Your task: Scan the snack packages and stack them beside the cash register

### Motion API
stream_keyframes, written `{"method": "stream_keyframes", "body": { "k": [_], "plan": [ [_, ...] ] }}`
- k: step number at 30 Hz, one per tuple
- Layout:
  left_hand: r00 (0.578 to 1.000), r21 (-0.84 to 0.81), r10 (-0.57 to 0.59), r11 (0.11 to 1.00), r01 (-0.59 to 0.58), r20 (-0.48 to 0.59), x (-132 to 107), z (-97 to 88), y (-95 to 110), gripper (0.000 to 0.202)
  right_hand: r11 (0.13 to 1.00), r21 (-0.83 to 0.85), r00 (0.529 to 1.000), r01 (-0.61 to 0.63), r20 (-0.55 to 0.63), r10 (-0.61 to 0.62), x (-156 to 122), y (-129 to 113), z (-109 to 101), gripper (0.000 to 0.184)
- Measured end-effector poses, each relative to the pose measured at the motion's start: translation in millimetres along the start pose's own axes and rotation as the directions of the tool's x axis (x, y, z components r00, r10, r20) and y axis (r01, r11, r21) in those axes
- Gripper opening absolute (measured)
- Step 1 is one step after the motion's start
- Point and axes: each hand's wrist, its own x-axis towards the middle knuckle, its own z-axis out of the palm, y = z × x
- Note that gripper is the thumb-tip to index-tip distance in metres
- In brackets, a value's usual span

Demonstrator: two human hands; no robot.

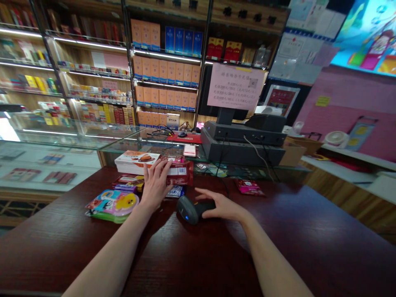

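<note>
Black handheld barcode scanner (189, 209) lies on its side on the dark red wooden counter (287, 243), under the right hand (223, 205): fingers half-open over its rear, firmness of hold cannot be told. Left hand (156, 184) lies open, fingers spread, not closed on anything, across the near edge of a red snack packet (181, 173), beside a stack of white boxes (136, 162). Colourful cartoon-printed package (111, 205) lies left. Beyond: glass display counter (62, 138), black cash register (243, 140).

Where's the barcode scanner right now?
In the head view, the handheld barcode scanner lies on the dark red counter with the right hand on it, a small blue-and-white packet just behind it and the left hand to its left.
</note>
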Motion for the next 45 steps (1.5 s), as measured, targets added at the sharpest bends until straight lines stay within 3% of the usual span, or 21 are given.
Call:
{"method": "stream_keyframes", "body": {
  "k": [3,6,9,16,26,31,35,41,45],
  "plan": [
    [1.0,-0.002,0.014,1.0,-0.014,-0.007,0,1.1,2,0.089,0.994,0.084,0.973,0.064,-0.227,-0.044,3,-2,-2,0.073],
    [0.999,-0.013,0.039,0.999,-0.039,-0.008,0,-1.0,9,0.091,0.979,0.172,0.891,0.109,-0.455,-0.02,12,-1,0,0.057],
    [0.997,-0.03,0.081,0.996,-0.081,-0.004,1,-5.1,18,0.093,0.956,0.258,0.826,0.141,-0.563,0.03,19,-2,4,0.057],
    [0.99,-0.069,0.141,0.988,-0.141,-0.009,3,-8.8,33,0.094,0.91,0.362,0.814,0.202,-0.578,0.049,26,-7,11,0.055],
    [0.997,-0.039,0.075,0.996,-0.075,-0.004,4,-7.5,40,0.086,0.949,0.24,0.762,0.204,-0.647,0.0,32,-5,15,0.029],
    [0.998,-0.003,0.034,0.999,-0.034,0.061,6,-5.2,36,0.095,0.97,0.149,0.723,0.19,-0.69,-0.036,35,-6,17,0.023],
    [0.992,-0.088,0.039,0.996,-0.029,0.117,7,-0.1,31,0.102,0.982,0.093,0.68,0.163,-0.732,-0.043,39,-1,19,0.02],
    [0.992,-0.214,0.057,0.976,-0.031,0.117,8,4.8,26,0.075,0.989,0.055,0.616,0.14,-0.787,-0.044,42,7,17,0.016],
    [0.997,-0.299,-0.046,0.952,0.063,0.062,9,6.3,24,0.065,0.991,0.032,0.585,0.131,-0.809,-0.051,42,10,16,0.017]
  ]
}}
